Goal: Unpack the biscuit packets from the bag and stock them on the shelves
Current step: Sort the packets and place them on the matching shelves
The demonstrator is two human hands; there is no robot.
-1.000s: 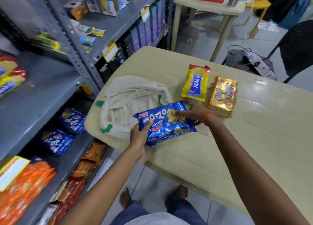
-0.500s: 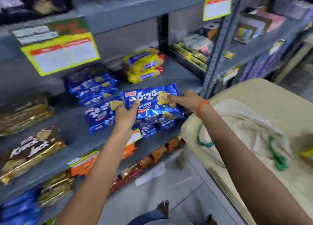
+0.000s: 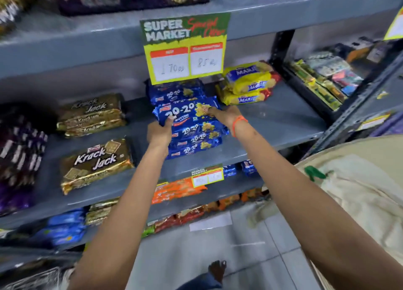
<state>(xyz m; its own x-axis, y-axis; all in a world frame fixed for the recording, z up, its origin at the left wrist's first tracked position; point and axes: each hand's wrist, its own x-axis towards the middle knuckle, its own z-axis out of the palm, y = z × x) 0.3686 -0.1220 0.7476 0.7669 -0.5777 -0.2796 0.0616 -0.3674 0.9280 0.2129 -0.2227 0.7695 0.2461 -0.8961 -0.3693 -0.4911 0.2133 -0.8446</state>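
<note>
Krack Jack packs point(image 3: 96, 165) sit at left of shelf point(image 3: 283, 119), grouped by brand. Left hand point(image 3: 159, 133) grips left end of blue packet point(image 3: 183, 114), thumb on top. Packet lies flat, label up, on blue stack point(image 3: 196, 142) under price sign point(image 3: 185, 47); likely placed with same brand. Right hand point(image 3: 224, 115) pinches right end, probably to square it. Marie packs point(image 3: 247, 84) just beside stack. Bag point(image 3: 359, 193) slumped at far right, near shelf; contents hidden.

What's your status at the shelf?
Left hand, right hand grip packet by its ends. Packet atop blue stack, contact unclear. Sign above, not blocking.
</note>
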